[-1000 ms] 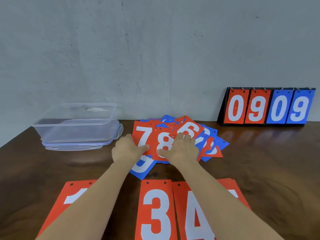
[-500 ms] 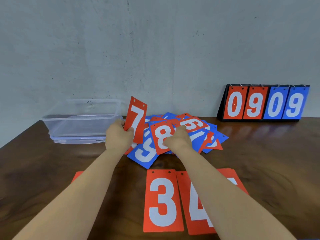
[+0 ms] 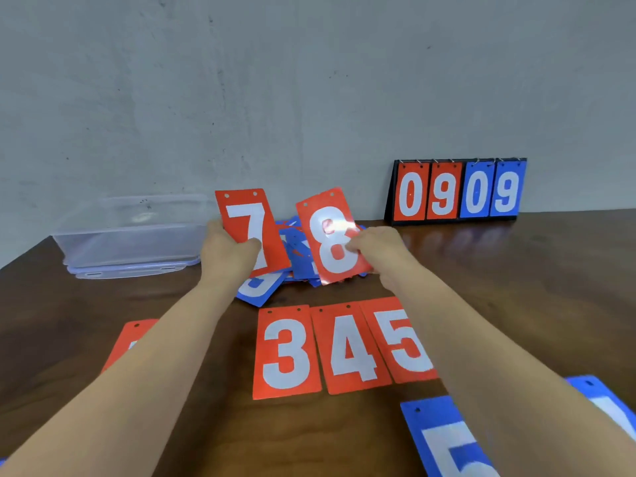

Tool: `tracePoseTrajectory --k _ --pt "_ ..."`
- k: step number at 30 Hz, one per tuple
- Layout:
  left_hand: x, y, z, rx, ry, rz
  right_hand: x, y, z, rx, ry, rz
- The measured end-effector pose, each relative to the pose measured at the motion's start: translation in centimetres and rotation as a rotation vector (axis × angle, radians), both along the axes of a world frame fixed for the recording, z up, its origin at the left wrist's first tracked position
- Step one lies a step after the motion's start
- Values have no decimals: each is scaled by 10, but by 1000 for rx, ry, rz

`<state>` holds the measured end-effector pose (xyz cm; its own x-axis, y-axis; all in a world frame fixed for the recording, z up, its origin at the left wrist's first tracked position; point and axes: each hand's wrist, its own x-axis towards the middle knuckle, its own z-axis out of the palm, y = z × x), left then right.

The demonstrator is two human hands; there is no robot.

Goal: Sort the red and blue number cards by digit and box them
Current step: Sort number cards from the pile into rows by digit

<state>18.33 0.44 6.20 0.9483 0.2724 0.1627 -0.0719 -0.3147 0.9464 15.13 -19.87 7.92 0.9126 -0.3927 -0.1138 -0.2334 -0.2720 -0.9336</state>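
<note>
Well left of the left grip, the clear plastic box [image 3: 130, 235] stands on what looks like its lid, on the table [image 3: 516, 287]; the left hand [image 3: 227, 251] pinches the red 7 card [image 3: 253, 225] at its lower left, thumb across the face, holding it upright; between the two grips, lower down, lies the loose pile of blue and red cards [image 3: 299, 256]; the right hand [image 3: 378, 249] pinches the red 8 card [image 3: 330, 235] at its right edge, top leaning left; below both grips the red 3 card [image 3: 287, 352], red 4 card [image 3: 351, 349] and red 5 card [image 3: 399, 342] lie flat side by side; well right of the right grip, the scoreboard stand [image 3: 457, 191] shows 0909.
</note>
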Motion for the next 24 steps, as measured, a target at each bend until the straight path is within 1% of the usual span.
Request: tracePoseTrajectory --k 2,5,6,8,10,14,18,22,24 --pt "-10 -18 3 -14 -3 -59 -16 -32 9 10 -21 -72" --pt "-26 -57 6 -76 -7 -122 -44 -84 17 94 -53 -172" --pt "-33 -72 6 -86 -6 -145 -55 -101 18 100 -60 -197" --pt "-47 -107 5 -104 15 -207 -74 -136 17 45 -54 -232" --pt "-64 -142 2 -119 84 -304 -94 -167 13 11 -50 -264" --pt "-92 -207 -7 -113 262 -458 -128 -227 -6 18 -14 -284" --pt "-112 -257 -22 -30 345 -465 -147 -274 -22 -30 -12 -255" --pt "-127 -291 -38 93 349 -433 -147 -301 -42 -58 5 -223" --pt "-131 -302 -45 210 314 -410 -145 -312 -54 -192 41 -241"
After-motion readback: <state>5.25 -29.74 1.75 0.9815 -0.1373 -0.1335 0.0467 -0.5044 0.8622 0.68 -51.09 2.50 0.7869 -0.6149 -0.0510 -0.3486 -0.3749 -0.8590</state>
